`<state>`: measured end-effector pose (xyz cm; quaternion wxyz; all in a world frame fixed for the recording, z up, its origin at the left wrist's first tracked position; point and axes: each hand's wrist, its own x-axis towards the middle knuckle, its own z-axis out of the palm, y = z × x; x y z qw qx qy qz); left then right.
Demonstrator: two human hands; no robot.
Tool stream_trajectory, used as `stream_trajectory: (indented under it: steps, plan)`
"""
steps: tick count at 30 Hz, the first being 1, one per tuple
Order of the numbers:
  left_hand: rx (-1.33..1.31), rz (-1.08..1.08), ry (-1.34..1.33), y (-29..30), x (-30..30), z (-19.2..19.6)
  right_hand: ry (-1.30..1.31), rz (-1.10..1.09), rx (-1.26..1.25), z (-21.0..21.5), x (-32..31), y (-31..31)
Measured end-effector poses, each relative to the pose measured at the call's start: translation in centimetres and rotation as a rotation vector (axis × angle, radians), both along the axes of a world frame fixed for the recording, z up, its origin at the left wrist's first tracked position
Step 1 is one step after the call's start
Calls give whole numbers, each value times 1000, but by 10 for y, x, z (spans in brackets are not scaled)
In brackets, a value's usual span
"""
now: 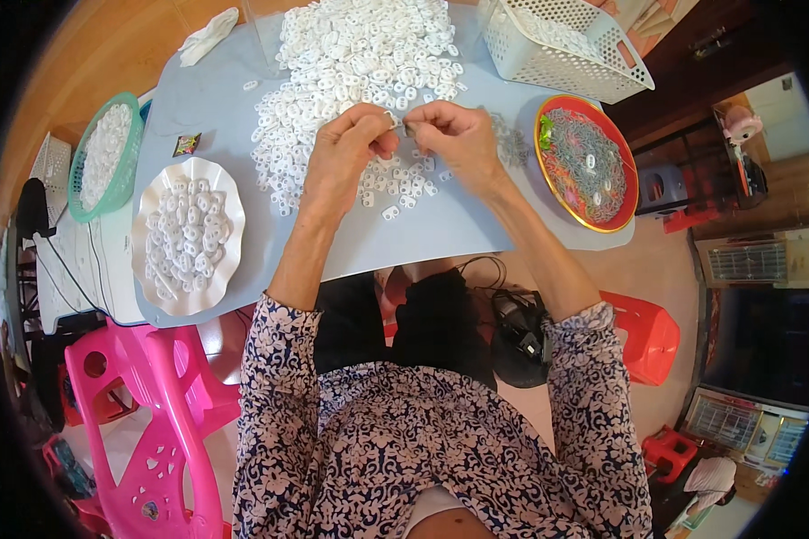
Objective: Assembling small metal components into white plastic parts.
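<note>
Above the heap of small white plastic pieces with two holes (360,54), my two hands meet fingertip to fingertip. My left hand (346,153) is closed in a pinch on a small white piece (392,119), mostly covered by the fingers. Just beside it, my right hand (463,139) pinches a tiny dark grey bit (409,129), too small to name. Loose white pieces (390,213) lie on the grey-blue table below the hands. To the right, a round red tray with a gold rim (543,162) holds many thin grey bits and a few white pieces.
A scalloped white plate (234,238) of white pieces sits at left, beyond it a green basket (135,144) with more. A white perforated basket (557,76) stands at back right. Pink plastic chair (144,431) at lower left; red stool (643,337) at right.
</note>
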<state>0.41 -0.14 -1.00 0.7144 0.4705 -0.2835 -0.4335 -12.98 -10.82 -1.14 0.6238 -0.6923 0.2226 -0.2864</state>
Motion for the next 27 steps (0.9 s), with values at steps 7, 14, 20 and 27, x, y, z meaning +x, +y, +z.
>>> stream_trajectory:
  steps: [7,14,20,27]
  plan:
    - [114,-40,-183,-1,-5,6,-222,55,30,-14,-1,-1]
    - [151,-25,-337,0,-4,2,-230,130,19,-11,-2,1]
    - [155,-22,-359,-1,-5,5,-239,96,28,-13,-1,0]
    - [142,-52,-364,0,-5,7,-210,85,28,-12,-2,1]
